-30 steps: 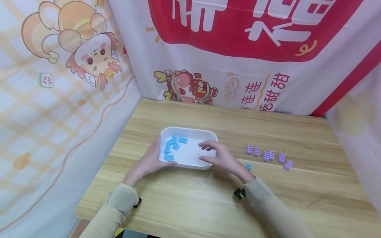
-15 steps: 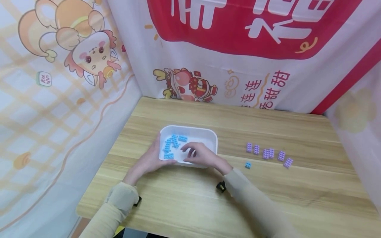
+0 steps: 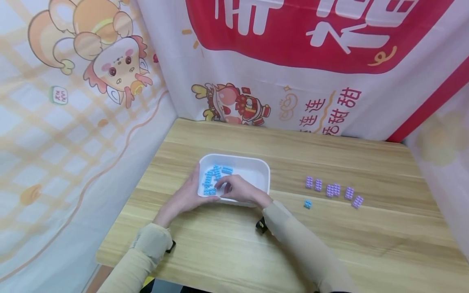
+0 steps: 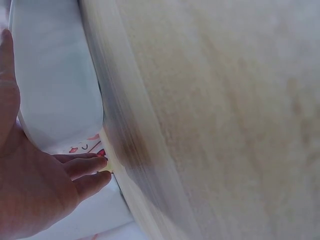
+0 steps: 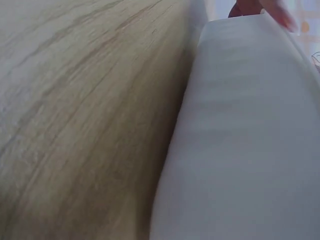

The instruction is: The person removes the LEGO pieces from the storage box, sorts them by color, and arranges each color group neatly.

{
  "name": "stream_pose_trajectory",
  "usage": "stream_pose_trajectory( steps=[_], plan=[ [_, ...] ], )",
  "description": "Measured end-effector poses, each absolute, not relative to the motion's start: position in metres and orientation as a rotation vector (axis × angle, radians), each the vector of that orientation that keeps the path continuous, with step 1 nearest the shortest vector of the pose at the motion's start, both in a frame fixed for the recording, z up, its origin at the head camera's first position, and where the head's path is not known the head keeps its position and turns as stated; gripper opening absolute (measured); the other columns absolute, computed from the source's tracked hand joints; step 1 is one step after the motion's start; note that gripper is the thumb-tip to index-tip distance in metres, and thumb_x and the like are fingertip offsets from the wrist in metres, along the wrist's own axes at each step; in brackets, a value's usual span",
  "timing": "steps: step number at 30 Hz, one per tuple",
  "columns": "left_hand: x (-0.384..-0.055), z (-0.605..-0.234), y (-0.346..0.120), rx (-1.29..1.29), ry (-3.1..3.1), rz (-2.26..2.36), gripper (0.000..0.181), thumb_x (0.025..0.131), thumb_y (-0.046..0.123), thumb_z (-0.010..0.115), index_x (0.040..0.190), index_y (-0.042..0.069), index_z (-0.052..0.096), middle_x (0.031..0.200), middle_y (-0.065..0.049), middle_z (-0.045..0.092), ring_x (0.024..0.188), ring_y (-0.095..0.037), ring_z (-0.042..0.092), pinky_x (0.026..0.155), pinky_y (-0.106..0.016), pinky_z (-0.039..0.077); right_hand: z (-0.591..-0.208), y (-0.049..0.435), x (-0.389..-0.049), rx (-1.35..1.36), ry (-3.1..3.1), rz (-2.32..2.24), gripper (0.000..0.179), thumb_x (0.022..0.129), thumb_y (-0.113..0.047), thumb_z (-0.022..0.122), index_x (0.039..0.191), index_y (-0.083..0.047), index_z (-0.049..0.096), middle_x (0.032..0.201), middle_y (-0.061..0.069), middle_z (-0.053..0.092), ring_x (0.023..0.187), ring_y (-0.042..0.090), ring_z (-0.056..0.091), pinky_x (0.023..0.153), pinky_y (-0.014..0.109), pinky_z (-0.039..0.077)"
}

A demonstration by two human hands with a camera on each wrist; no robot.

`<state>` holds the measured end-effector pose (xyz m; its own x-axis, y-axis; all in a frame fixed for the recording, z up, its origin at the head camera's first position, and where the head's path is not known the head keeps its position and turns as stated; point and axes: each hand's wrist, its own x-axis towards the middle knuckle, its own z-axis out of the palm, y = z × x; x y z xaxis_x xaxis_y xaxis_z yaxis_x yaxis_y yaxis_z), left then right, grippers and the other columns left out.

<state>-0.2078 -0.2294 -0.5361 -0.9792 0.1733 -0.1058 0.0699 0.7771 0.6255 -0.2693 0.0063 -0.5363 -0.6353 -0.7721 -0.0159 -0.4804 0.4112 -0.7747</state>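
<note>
Blue bricks (image 3: 209,179) lie loose inside a white tray (image 3: 258,177), bunched toward its left end, with one set crosswise just off from the rest, nearer the far wall. The person's right hand (image 3: 237,189) reaches over the near wall, fingers bent and tips down right beside the bunch; from where I stand I can't tell whether they have caught a brick, and the right wrist view shows mostly the tray's long outer wall. The left hand (image 3: 187,196) braces the left end of the tray, thumb along the near rim and fingers fairly straight and spread away from the thumb, touching rather than clenched.

To the right of the tray, one small blue brick (image 3: 307,204) sits alone on the wooden table (image 3: 227,244). Just beyond it runs an uneven row of purple bricks (image 3: 330,190), the middle two touching or very nearly so. Both arms wear beige sleeves (image 3: 300,244), and a small black object (image 3: 261,225) shows under the right wrist. Behind the table hangs a white cloth (image 3: 278,77) with a big red patch and white characters; the left-hand cloth (image 3: 22,162) carries a cartoon animal and orange checks.
</note>
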Motion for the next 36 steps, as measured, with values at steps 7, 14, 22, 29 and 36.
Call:
stream_pose_trajectory(
  steps=[7,14,22,29,36],
  plan=[
    [-0.209,-0.5359,-0.2302,0.188,2.795,0.977,0.154,0.081,0.071,0.089,0.175,0.013,-0.019,0.185,-0.025,0.005,0.168,-0.05,0.024,0.134,-0.067,0.03,-0.5437,0.0044,-0.2748,-1.06,2.215,-1.103,0.026,0.098,-0.006,0.081,0.124,-0.006,0.081,0.114,0.014,0.082,0.089,0.01,0.068,0.083,0.018,0.058],
    [-0.2087,-0.5355,-0.2304,0.181,2.793,0.987,0.156,0.08,0.07,0.09,0.175,0.014,-0.021,0.185,-0.025,0.004,0.167,-0.051,0.024,0.134,-0.067,0.03,-0.5431,0.0038,-0.2765,-1.091,2.155,-1.101,0.028,0.098,0.002,0.076,0.125,-0.006,0.08,0.118,0.013,0.081,0.091,0.013,0.069,0.085,0.019,0.059],
    [-0.2086,-0.5358,-0.2288,0.179,2.795,0.985,0.156,0.079,0.07,0.09,0.175,0.012,-0.018,0.185,-0.026,0.005,0.167,-0.051,0.025,0.134,-0.067,0.03,-0.5453,0.0041,-0.2777,-1.087,2.118,-1.098,0.031,0.097,0.007,0.071,0.124,-0.007,0.079,0.117,0.012,0.08,0.096,0.018,0.071,0.088,0.022,0.06],
    [-0.2087,-0.5377,-0.229,0.181,2.805,0.97,0.156,0.079,0.07,0.091,0.175,0.01,-0.016,0.185,-0.026,0.005,0.167,-0.05,0.026,0.134,-0.066,0.031,-0.5462,0.0046,-0.2771,-1.137,2.073,-1.102,0.04,0.098,0.009,0.069,0.135,-0.004,0.074,0.119,0.015,0.079,0.1,0.02,0.072,0.094,0.027,0.062],
    [-0.2085,-0.538,-0.2284,0.233,2.812,1.022,0.155,0.08,0.064,0.093,0.175,0.013,-0.019,0.183,-0.028,0.011,0.165,-0.05,0.032,0.134,-0.065,0.033,-0.5459,0.0045,-0.2758,-1.112,2.119,-1.093,0.023,0.099,0.005,0.072,0.118,-0.005,0.079,0.116,0.012,0.079,0.094,0.015,0.07,0.089,0.02,0.06]
  ],
)
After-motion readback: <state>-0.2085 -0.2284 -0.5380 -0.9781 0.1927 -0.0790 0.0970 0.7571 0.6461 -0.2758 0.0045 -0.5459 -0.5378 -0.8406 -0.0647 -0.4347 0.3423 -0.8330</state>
